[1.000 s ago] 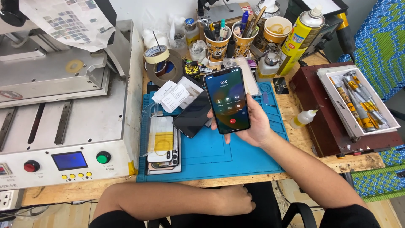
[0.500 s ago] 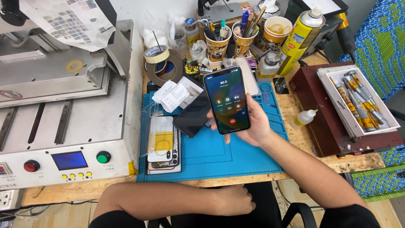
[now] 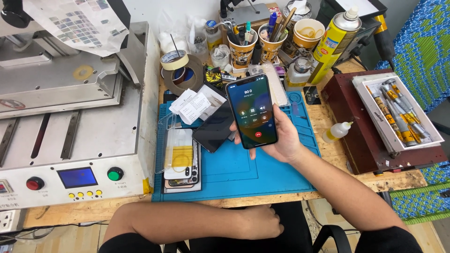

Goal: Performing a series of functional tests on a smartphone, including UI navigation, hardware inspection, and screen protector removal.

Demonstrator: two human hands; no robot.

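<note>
A lit smartphone (image 3: pixel 251 111) is gripped upright in the right hand (image 3: pixel 276 138) above the blue mat (image 3: pixel 243 173), long axis pointing away; the left hand (image 3: pixel 255 221), loosely curled and empty, is rested below the worktop (image 3: pixel 328 126) edge

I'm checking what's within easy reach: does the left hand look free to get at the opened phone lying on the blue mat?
Probably yes. The left hand rests empty below the bench edge, and the opened phone lies near the front of the blue mat with nothing between them.

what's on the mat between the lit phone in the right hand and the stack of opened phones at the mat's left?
Head view: a dark phone lies face up on the blue mat, between the lit phone in the right hand and the stack of opened phones.
</note>
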